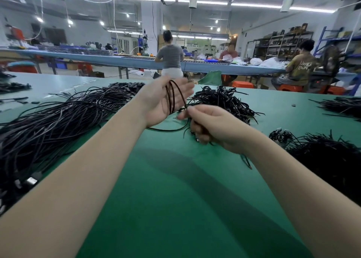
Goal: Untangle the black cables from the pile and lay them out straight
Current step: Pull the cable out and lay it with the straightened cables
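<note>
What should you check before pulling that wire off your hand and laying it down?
1. Cable looped over the open left hand: ok.
2. Right hand fingers pinch the cable: ok.
3. Cable free of the tangled pile: cannot tell.
4. Bare green table in front: ok.
5. Straightened bundle lies at the left: ok.

Cable piles (224,99) — left, right, ahead
</note>
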The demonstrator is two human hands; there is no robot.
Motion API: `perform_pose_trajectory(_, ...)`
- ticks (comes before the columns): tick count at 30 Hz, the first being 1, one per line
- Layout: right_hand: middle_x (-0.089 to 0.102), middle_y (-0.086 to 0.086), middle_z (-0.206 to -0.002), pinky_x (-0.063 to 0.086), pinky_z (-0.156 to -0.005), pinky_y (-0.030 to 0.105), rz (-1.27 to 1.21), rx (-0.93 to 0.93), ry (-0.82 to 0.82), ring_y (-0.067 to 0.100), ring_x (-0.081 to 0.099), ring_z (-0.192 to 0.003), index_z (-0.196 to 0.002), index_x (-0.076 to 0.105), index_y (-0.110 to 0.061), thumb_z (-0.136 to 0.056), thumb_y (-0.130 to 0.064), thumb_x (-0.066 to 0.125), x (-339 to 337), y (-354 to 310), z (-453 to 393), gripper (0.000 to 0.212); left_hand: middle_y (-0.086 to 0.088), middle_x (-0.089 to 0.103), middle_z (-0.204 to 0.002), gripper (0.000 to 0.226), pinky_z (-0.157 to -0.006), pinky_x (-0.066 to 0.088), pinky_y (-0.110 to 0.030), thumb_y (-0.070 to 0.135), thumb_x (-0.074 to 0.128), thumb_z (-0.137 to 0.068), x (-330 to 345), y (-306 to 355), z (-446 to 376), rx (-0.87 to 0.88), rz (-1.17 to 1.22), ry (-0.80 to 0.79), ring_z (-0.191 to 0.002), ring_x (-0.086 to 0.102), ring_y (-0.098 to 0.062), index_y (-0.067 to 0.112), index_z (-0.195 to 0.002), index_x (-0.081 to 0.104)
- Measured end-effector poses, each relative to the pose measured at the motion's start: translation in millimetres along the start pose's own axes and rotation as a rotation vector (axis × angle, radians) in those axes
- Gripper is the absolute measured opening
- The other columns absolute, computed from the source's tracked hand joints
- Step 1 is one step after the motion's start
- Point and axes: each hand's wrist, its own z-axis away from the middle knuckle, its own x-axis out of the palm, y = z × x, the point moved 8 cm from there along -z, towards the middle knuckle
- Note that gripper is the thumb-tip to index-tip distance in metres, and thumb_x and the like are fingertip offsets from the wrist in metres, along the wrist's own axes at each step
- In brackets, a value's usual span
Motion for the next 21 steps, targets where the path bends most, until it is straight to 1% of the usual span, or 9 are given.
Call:
perform_pose_trajectory(3,0.037,-0.005,-0.062,0.027,-0.05,0.023,0.023,0.177,-0.17,0.011,0.033,-0.05,-0.093,0.069,-0.023,-0.1,-0.042,0.041,14.8,35.0,5.0,0.035,-0.003,0.073,-0.098,0.05,-0.076,0.053,-0.024,0.038,0.025,-0.104,7.1,19.8,7.0,0.057,0.282,-0.152,-0.09,0.07,-0.014,0.009,-0.107,0.066)
perform_pose_trajectory(5,0.032,-0.006,-0.059,0.024,-0.048,0.023,0.061,0.268,-0.166,0.011,0.028,-0.049,-0.084,0.068,-0.023,-0.096,-0.05,0.044,10.4,53.7,7.8,0.038,0.003,0.071,-0.083,0.044,-0.065,0.054,-0.022,0.036,0.032,-0.102,11.9,23.5,13.2,0.044,0.318,-0.219,-0.076,0.069,-0.011,0.014,-0.093,0.07)
perform_pose_trajectory(8,0.029,-0.006,-0.053,0.021,-0.044,0.02,0.175,0.33,0.086,0.011,0.023,-0.041,-0.068,0.057,-0.021,-0.086,-0.061,0.055,-21.3,61.2,7.9,0.044,0.011,0.054,-0.054,0.044,-0.05,0.043,-0.018,0.036,0.036,-0.1,24.7,13.4,23.1,-0.068,0.194,-0.346,-0.049,0.053,-0.005,0.018,-0.073,0.066)
perform_pose_trajectory(11,0.026,-0.004,-0.053,0.018,-0.041,0.02,0.324,0.321,0.357,0.014,0.021,-0.043,-0.058,0.042,-0.022,-0.074,-0.064,0.067,-58.0,50.1,13.9,0.051,0.01,0.045,-0.045,0.046,-0.044,0.038,-0.018,0.039,0.039,-0.097,29.6,-8.3,31.0,-0.227,-0.156,-0.465,-0.038,0.04,-0.005,0.015,-0.075,0.071)
perform_pose_trajectory(13,0.031,-0.003,-0.053,0.021,-0.04,0.021,0.375,0.245,0.412,0.014,0.026,-0.045,-0.067,0.049,-0.018,-0.076,-0.058,0.069,-66.9,32.8,13.8,0.045,0.003,0.061,-0.058,0.05,-0.048,0.041,-0.018,0.043,0.037,-0.097,25.3,-30.3,32.1,-0.345,-0.507,-0.478,-0.046,0.05,-0.009,0.011,-0.096,0.075)
perform_pose_trajectory(15,0.037,-0.003,-0.054,0.026,-0.042,0.022,0.385,0.141,0.425,0.015,0.033,-0.048,-0.073,0.056,-0.013,-0.088,-0.048,0.06,-63.2,9.0,9.6,0.038,-0.004,0.074,-0.088,0.054,-0.063,0.051,-0.021,0.046,0.026,-0.102,21.3,-48.1,28.2,-0.417,-0.699,-0.422,-0.069,0.068,-0.012,0.013,-0.111,0.067)
perform_pose_trajectory(17,0.042,-0.007,-0.054,0.029,-0.045,0.022,0.313,0.051,0.417,0.012,0.039,-0.047,-0.076,0.061,-0.018,-0.097,-0.031,0.047,-51.2,-12.3,3.8,0.029,-0.005,0.074,-0.101,0.051,-0.083,0.052,-0.026,0.047,0.024,-0.102,22.3,-54.3,18.6,-0.38,-0.606,-0.296,-0.086,0.071,-0.013,0.016,-0.107,0.065)
perform_pose_trajectory(19,0.05,-0.013,-0.053,0.033,-0.042,0.016,0.286,-0.018,0.397,0.001,0.044,-0.04,-0.086,0.061,-0.019,-0.1,-0.018,0.039,-35.9,-25.5,0.1,0.027,-0.006,0.074,-0.084,0.051,-0.094,0.048,-0.033,0.044,0.028,-0.103,20.9,-47.4,8.1,-0.278,-0.319,-0.165,-0.074,0.07,-0.013,0.013,-0.091,0.066)
perform_pose_trajectory(21,0.053,-0.012,-0.058,0.033,-0.042,0.014,0.337,-0.066,0.369,-0.001,0.044,-0.04,-0.093,0.064,-0.015,-0.101,-0.017,0.039,-22.0,-27.3,-0.9,0.026,-0.007,0.07,-0.078,0.052,-0.096,0.046,-0.034,0.042,0.027,-0.104,17.1,-34.6,1.7,-0.175,-0.086,-0.104,-0.067,0.067,-0.013,0.008,-0.091,0.064)
